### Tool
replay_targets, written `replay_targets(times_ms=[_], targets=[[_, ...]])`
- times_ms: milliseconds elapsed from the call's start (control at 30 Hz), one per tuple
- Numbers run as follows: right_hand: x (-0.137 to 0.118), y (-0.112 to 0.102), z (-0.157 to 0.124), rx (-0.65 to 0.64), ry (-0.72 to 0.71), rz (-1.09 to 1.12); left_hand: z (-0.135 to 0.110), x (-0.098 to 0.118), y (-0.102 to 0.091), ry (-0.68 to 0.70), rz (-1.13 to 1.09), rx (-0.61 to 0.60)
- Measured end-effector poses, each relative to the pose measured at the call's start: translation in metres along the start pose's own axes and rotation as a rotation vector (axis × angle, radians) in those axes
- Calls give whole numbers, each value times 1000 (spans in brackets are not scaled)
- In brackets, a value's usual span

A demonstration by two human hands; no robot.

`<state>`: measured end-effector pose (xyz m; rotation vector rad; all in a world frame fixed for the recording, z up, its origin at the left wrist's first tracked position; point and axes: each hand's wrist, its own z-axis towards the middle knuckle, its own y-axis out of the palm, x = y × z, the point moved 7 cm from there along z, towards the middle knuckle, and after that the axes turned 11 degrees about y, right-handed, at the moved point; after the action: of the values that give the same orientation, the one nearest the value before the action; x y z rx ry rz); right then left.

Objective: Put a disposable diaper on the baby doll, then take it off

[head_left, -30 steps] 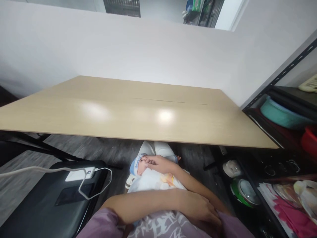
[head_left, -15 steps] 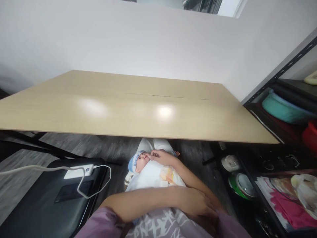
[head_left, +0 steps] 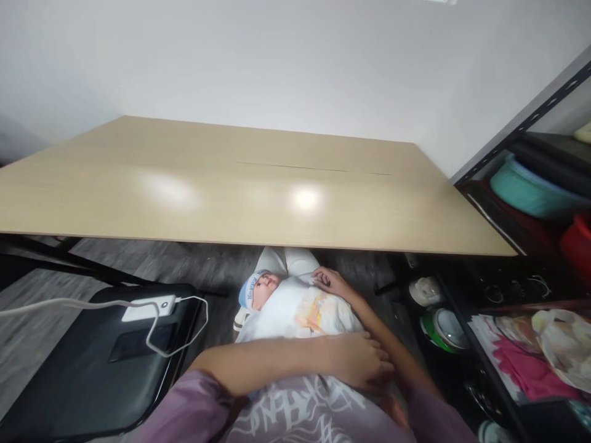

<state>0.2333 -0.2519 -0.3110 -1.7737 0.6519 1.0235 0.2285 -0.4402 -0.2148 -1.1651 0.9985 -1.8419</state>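
Inspector: Where is the doll (head_left: 266, 288)?

Clerk: Across the person's lap, near side of the table (head_left: 207, 209), face up. Its head lies toward the person's left. It wears a blue and white cap (head_left: 249, 292) and is wrapped in a white cloth (head_left: 282, 307) with an orange print.

Inspector: Condition of the left hand (head_left: 362, 360)?

Clerk: The forearm crosses in front of the wrapped body. The hand lies at the end away from the head, back upward, fingers lightly bent and close together. The palm is hidden; I cannot tell whether it grips anything.

Inspector: And the right hand (head_left: 329, 281)?

Clerk: At the far edge of the cloth, fingers curled well in. Whether cloth is pinched between them, I cannot tell.

Inspector: Surroundings?

Clerk: On the person's left, a black seat (head_left: 87, 381) bears a white box (head_left: 146, 309) with a white cable (head_left: 111, 303) plugged in, and a flat dark object (head_left: 141, 343) just beside it. On the right, a shelf unit holds a teal basin (head_left: 535, 192) and, lower down, a pink cloth (head_left: 530, 369).
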Motion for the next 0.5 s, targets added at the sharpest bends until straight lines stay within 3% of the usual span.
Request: replay_targets(times_ms=[167,267,367,500], targets=[[6,-34,-31,94,49,67,-2,1,-3,-45,74,13],[-2,-46,-48,81,63,115,-4,4,-5,-26,107,21],[-15,-40,-59,-26,83,142,-5,6,-8,-11,127,31],[-18,-16,-63,-215,190,144,-5,7,-10,-22,106,23]])
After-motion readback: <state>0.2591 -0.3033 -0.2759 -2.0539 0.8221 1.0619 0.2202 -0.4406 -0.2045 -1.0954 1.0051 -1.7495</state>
